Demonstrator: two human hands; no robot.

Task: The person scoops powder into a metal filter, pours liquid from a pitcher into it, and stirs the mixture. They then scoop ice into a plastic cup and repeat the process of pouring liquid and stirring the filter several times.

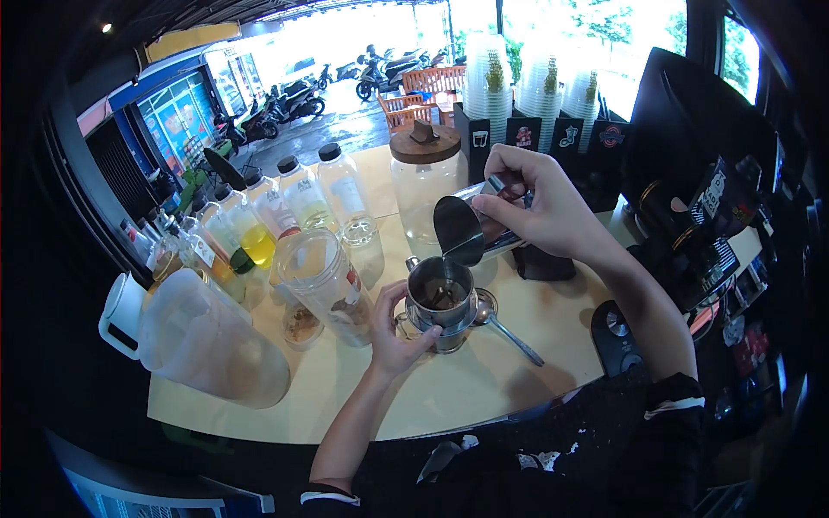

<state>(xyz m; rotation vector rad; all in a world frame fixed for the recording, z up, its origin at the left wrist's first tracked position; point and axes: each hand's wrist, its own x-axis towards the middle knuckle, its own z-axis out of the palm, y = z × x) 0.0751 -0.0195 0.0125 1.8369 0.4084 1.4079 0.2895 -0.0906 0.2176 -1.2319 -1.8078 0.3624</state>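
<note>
My right hand (535,198) grips the handle of a metal pitcher (458,231) tilted down to the left. Its spout is over a metal drip coffee filter (429,304), and a thin stream seems to run from it. Brownish liquid with dark bits shows inside the filter. My left hand (400,342) is closed around the filter's lower part, thumb at the front rim, other fingers on the left side. The filter sits on a small cup, mostly hidden. A metal spoon (509,337) lies just to the right, its bowl close to the cup.
Left of my hands stand a clear plastic pitcher (324,276), a small tub of brown powder (302,325) and a large cloudy jug (207,341). Bottles (259,229) line the far left. A wooden-lidded jar (423,186) and stacked cups (488,82) stand behind.
</note>
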